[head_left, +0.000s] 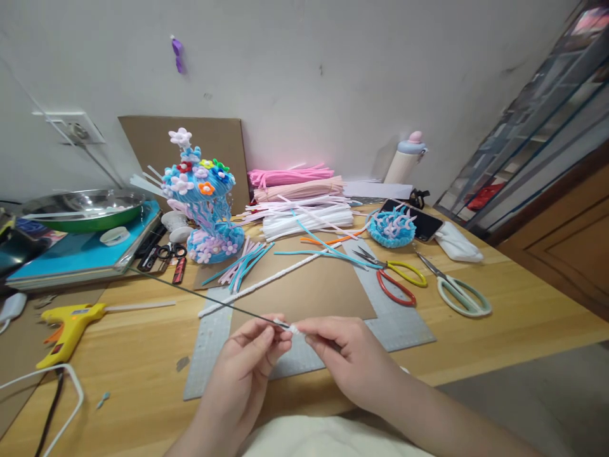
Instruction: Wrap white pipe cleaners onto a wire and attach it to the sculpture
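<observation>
My left hand (254, 349) pinches a thin dark rod (209, 297) near its lower end, and the rod slants up to the left. At that end sits a small piece of white pipe cleaner (293, 329), which my right hand (349, 352) grips between thumb and fingertips. My fingers partly hide the white piece, so whether it is wound around the rod is hard to see. Both hands are above a brown cardboard sheet (304, 289) on a grey cutting mat (402, 330). A long white twisted strand (266, 287) lies across the cardboard beyond them.
A blue flowered pipe-cleaner jellyfish (200, 184) stands behind, left of bundled pipe cleaners (307, 219). Red-and-yellow-handled pliers (394, 285), scissors (459, 295) and a small blue round piece (392, 235) lie right. A yellow glue gun (73, 324) with a cord lies left.
</observation>
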A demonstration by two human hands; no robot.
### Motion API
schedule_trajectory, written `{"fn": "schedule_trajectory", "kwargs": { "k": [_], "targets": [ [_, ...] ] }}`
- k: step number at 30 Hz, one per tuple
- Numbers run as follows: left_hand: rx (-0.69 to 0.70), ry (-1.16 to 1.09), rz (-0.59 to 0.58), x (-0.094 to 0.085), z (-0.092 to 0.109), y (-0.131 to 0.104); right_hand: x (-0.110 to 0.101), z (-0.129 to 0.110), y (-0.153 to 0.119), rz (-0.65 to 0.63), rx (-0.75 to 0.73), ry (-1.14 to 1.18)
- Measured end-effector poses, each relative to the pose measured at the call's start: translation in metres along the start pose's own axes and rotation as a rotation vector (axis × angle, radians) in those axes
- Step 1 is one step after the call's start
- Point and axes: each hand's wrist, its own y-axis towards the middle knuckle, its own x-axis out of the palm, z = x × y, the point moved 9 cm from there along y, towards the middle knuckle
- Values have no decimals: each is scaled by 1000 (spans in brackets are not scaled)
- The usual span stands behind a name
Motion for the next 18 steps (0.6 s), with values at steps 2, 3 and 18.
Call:
{"fn": "schedule_trajectory", "kwargs": {
  "k": [2,3,18],
  "targets": [
    [40,28,15,-1,3,0,0,0,0,3,-13,-35],
    [62,48,25,-1,4,0,0,0,0,-3,-13,-43],
    [219,189,-9,-3,11,5,7,6,3,-23,84,215]
  ]
}}
